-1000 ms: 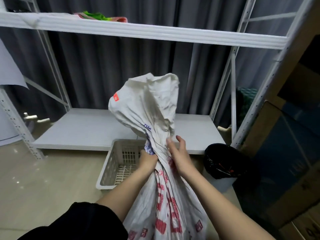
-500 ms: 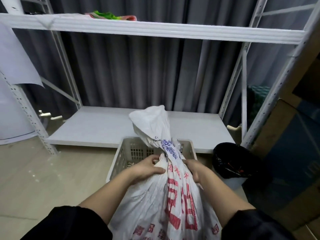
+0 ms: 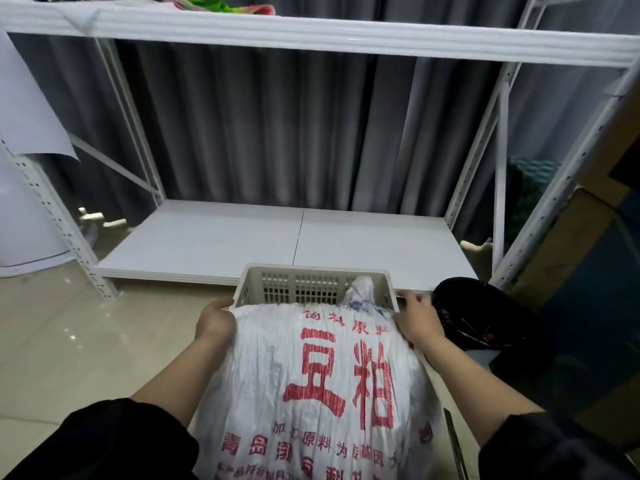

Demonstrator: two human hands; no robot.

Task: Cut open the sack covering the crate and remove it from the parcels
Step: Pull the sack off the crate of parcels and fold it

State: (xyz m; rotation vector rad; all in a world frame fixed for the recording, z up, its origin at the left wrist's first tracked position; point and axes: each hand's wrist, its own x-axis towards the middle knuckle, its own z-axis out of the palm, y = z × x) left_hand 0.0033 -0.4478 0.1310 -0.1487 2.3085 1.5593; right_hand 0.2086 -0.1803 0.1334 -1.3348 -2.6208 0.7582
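A white woven sack [image 3: 311, 375] with large red characters is spread wide in front of me and hides most of the beige slotted crate [image 3: 311, 270] on the floor. Only the crate's far wall and rim show. The sack's bunched end [image 3: 362, 292] droops against the crate's far right inner corner. My left hand [image 3: 214, 322] grips the sack's upper left edge with curled fingers. My right hand [image 3: 417, 320] holds the upper right edge, beside the crate's right rim. No parcels are visible.
A white metal rack stands straight ahead, its low shelf board [image 3: 277, 237] just beyond the crate and an upper beam [image 3: 311, 36] overhead. A black bin [image 3: 485, 317] sits right of the crate. Cardboard boxes [image 3: 571, 271] stand at the far right. Tiled floor [image 3: 86, 341] lies to the left.
The sack was held up high with both hands together at its neck. It has come down over the crate, and my hands have moved apart to its left and right upper edges.
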